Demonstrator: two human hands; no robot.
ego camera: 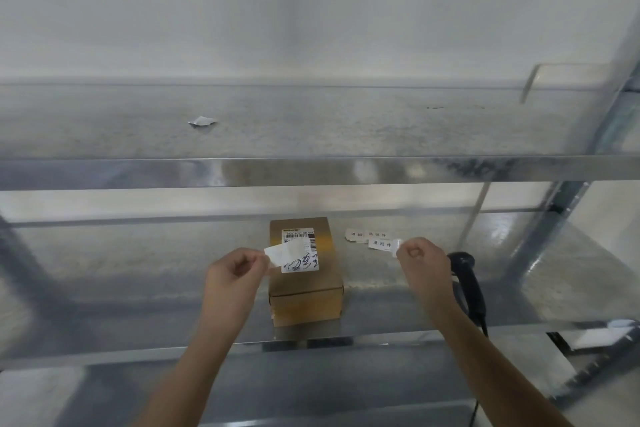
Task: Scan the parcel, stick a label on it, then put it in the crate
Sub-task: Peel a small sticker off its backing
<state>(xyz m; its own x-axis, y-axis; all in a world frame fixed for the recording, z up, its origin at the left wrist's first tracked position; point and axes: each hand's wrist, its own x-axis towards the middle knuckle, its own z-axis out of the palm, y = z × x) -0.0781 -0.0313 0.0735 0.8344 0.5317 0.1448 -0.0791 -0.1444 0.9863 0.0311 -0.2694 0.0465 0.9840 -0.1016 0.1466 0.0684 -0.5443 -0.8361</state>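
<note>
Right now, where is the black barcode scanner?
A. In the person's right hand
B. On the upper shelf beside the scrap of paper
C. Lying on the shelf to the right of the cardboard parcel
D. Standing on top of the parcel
C. The scanner lies on the shelf right of the parcel, partly behind the right hand, which pinches a small white label instead; the left hand pinches a white paper piece.

Left hand (235, 269) and right hand (420, 258) each pinch a paper slip above the parcel (304, 274).
</note>
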